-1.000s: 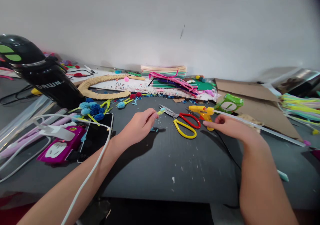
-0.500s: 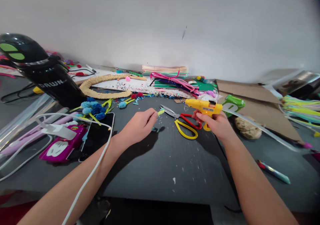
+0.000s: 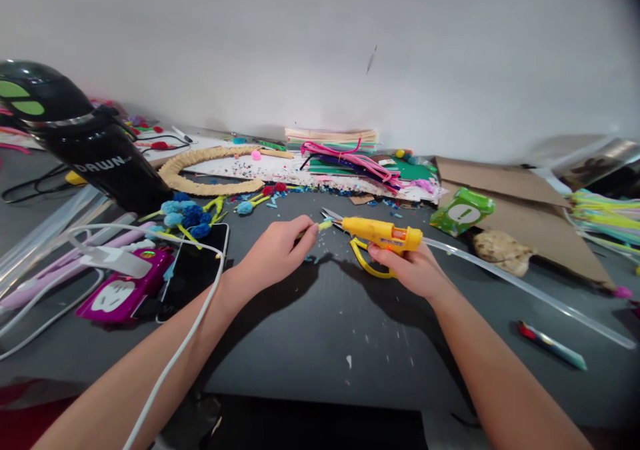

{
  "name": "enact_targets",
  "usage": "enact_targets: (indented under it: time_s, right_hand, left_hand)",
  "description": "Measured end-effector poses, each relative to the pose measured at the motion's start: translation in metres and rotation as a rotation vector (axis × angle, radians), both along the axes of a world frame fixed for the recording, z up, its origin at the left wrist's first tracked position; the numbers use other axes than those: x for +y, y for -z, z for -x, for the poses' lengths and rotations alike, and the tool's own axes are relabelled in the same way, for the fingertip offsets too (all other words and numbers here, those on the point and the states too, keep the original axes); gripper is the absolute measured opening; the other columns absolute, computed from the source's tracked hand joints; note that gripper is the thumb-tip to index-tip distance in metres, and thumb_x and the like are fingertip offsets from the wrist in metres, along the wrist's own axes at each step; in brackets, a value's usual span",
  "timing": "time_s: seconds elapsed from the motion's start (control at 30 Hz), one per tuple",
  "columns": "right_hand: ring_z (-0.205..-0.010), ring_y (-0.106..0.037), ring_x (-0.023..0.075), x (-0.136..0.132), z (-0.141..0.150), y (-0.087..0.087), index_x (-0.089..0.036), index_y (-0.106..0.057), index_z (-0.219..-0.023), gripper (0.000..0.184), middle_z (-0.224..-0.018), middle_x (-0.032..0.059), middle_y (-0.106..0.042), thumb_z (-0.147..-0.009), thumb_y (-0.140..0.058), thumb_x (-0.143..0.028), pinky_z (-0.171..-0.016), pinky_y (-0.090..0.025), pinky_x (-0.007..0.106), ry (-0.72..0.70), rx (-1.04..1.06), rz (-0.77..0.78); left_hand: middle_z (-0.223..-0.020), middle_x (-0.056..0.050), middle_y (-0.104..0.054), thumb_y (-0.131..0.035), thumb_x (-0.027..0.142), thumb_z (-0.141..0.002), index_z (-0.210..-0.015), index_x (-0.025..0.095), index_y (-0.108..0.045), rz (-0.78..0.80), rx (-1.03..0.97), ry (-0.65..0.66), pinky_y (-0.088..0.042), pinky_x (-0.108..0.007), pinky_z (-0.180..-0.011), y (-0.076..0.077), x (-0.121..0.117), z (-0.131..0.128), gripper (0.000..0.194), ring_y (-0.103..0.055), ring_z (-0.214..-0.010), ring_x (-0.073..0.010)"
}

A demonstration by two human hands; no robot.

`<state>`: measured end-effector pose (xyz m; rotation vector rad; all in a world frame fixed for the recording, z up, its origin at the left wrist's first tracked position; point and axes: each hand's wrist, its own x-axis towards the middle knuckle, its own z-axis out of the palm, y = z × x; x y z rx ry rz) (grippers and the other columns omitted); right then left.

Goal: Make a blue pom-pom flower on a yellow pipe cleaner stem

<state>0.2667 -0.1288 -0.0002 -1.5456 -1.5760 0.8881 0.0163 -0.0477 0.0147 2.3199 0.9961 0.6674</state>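
Pinched in my left hand (image 3: 280,249) is a short yellow-green pipe cleaner (image 3: 325,225), its tip poking out past my fingers. My right hand (image 3: 413,267) is wrapped round the handle of a yellow hot glue gun (image 3: 383,232), with a long clear glue stick (image 3: 530,291) trailing from its back. The gun's nozzle points left, close to the pipe cleaner's tip; whether they touch I cannot tell. Under the gun lie scissors (image 3: 367,267), one yellow handle loop and the blade tips showing, the red loop hidden.
Blue pom-pom stems (image 3: 187,217), a phone (image 3: 205,257), a purple power adapter (image 3: 123,290) and a black bottle (image 3: 115,163) crowd the left. A white cable (image 3: 187,333) crosses over my left forearm. To the right are a green packet (image 3: 463,211), cardboard (image 3: 545,237) and a pen (image 3: 550,345).
My right hand has gripped the glue gun, lifted it off the table and carried it left, over the scissors, to the pipe cleaner. My left hand has stayed nearly still.
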Motion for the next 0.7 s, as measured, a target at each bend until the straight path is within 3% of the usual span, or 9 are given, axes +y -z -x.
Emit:
enact_targets:
  time_s: [0.2,0.7]
  right_hand:
    - [-0.071,-0.065,0.0189,-0.0003,-0.0008,0.0025,-0.021,-0.070,-0.086,0.024,-0.077,0.0017,-0.069,-0.085,-0.061,-0.043,-0.063,-0.054,0.028,-0.008,-0.028,-0.013]
    - [-0.072,-0.064,0.0189,-0.0009,0.0013,-0.0014,-0.019,-0.070,-0.088,0.021,-0.080,0.0023,-0.069,-0.086,-0.059,-0.038,-0.061,-0.052,0.028,-0.021,-0.045,0.009]
  left_hand:
    - [-0.062,0.003,-0.049,-0.036,0.036,-0.098,-0.076,0.018,-0.049,-0.004,0.004,-0.001,-0.027,-0.024,-0.057,0.0001,-0.0004,0.0003,0.032,-0.044,-0.057,-0.0102]
    - [-0.062,0.004,-0.049,-0.038,0.037,-0.098,-0.078,0.018,-0.050,0.012,0.009,0.000,-0.027,-0.024,-0.057,0.0007,-0.0007,0.0003,0.030,-0.045,-0.057,-0.0099]
